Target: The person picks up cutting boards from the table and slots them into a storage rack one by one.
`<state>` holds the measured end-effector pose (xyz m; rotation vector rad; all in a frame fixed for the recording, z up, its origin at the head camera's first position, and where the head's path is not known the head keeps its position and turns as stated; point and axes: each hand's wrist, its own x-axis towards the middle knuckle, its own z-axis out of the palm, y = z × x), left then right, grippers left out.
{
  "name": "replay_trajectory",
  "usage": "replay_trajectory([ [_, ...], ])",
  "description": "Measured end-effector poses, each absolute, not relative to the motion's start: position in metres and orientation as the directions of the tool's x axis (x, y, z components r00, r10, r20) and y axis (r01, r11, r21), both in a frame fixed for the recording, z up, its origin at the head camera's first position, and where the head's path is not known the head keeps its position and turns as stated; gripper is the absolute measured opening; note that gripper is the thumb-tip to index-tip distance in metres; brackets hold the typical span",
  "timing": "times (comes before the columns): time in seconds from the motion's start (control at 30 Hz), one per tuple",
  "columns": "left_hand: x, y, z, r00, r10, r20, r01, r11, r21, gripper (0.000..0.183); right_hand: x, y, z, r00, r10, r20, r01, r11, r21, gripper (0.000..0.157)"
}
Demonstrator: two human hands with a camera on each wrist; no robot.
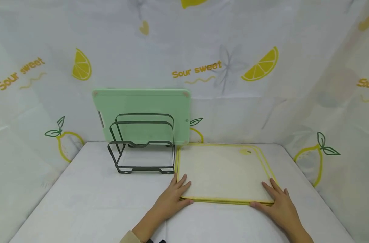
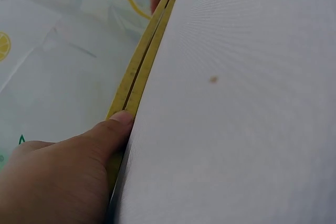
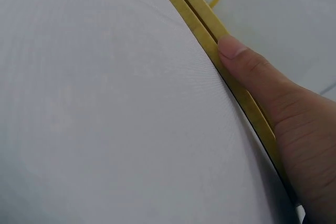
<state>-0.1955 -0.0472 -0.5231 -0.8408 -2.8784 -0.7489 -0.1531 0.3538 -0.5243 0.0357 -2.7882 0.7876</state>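
Observation:
Two white cutting boards with yellow rims (image 1: 224,172) lie flat, one on top of the other, in the head view. At their near left corner my left hand (image 1: 169,200) has its fingers spread over the top and left edge. Its thumb touches the front edges, also seen in the left wrist view beside the yellow edges (image 2: 142,77). My right hand (image 1: 280,204) rests on the near right corner with fingers extended over the top. In the right wrist view, its thumb (image 3: 252,66) lies against the two stacked edges.
Left of the boards stands a dark wire rack (image 1: 142,168). A green cutting board (image 1: 142,101) stands upright at its back. White cloth covers the table (image 1: 90,202), and a lemon-print curtain (image 1: 126,60) hangs behind and at both sides.

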Motion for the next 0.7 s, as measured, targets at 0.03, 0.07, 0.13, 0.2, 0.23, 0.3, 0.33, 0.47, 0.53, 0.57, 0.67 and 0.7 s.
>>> replay_trajectory([
  [0.03, -0.1952, -0.0466, -0.5231, -0.847, 0.501, 0.177, 0.524, 0.738, 0.425, 0.071, -0.1525, 0.3541, -0.5243, -0.972, 0.045, 0.232, -0.085, 0.85, -0.521, 0.098],
  [0.07, -0.195, -0.0463, -0.5233, -0.845, 0.505, 0.175, 0.529, 0.741, 0.415, 0.071, -0.1522, 0.3544, -0.5242, -0.973, 0.049, 0.227, -0.081, 0.844, -0.53, 0.098],
  [0.13, -0.1949, -0.0457, -0.5237, -0.841, 0.512, 0.174, 0.535, 0.742, 0.404, 0.071, -0.1516, 0.3549, -0.5237, -0.975, 0.057, 0.217, -0.072, 0.837, -0.542, 0.097],
  [0.2, -0.1951, -0.0453, -0.5239, -0.839, 0.516, 0.171, 0.537, 0.737, 0.41, 0.07, -0.1507, 0.3551, -0.5225, -0.976, 0.065, 0.208, -0.063, 0.83, -0.554, 0.094],
  [0.23, -0.1951, -0.0457, -0.5239, -0.84, 0.516, 0.169, 0.535, 0.734, 0.418, 0.07, -0.1504, 0.3547, -0.5218, -0.976, 0.069, 0.204, -0.058, 0.829, -0.557, 0.093],
  [0.3, -0.1954, -0.0465, -0.523, -0.842, 0.514, 0.162, 0.528, 0.728, 0.438, 0.07, -0.1497, 0.3532, -0.5197, -0.977, 0.078, 0.2, -0.05, 0.824, -0.565, 0.089],
  [0.33, -0.1955, -0.0468, -0.5228, -0.844, 0.512, 0.159, 0.524, 0.726, 0.445, 0.07, -0.1492, 0.3525, -0.5189, -0.976, 0.08, 0.201, -0.05, 0.819, -0.571, 0.088],
  [0.47, -0.1958, -0.0474, -0.5223, -0.846, 0.51, 0.157, 0.521, 0.725, 0.45, 0.07, -0.1487, 0.3505, -0.5163, -0.979, 0.099, 0.179, -0.027, 0.805, -0.593, 0.089],
  [0.53, -0.1954, -0.0473, -0.5223, -0.844, 0.512, 0.158, 0.524, 0.726, 0.446, 0.07, -0.1484, 0.3506, -0.5159, -0.981, 0.104, 0.166, -0.017, 0.799, -0.601, 0.088],
  [0.57, -0.1952, -0.0471, -0.522, -0.843, 0.513, 0.159, 0.526, 0.728, 0.44, 0.07, -0.1482, 0.3506, -0.5157, -0.981, 0.109, 0.162, -0.012, 0.796, -0.605, 0.087],
  [0.67, -0.1945, -0.0461, -0.5205, -0.839, 0.519, 0.162, 0.535, 0.733, 0.42, 0.069, -0.1469, 0.3508, -0.5156, -0.981, 0.117, 0.158, -0.005, 0.789, -0.615, 0.084],
  [0.7, -0.1943, -0.0457, -0.5199, -0.837, 0.521, 0.164, 0.539, 0.735, 0.412, 0.068, -0.1464, 0.3508, -0.5156, -0.98, 0.12, 0.158, -0.004, 0.786, -0.619, 0.083],
])
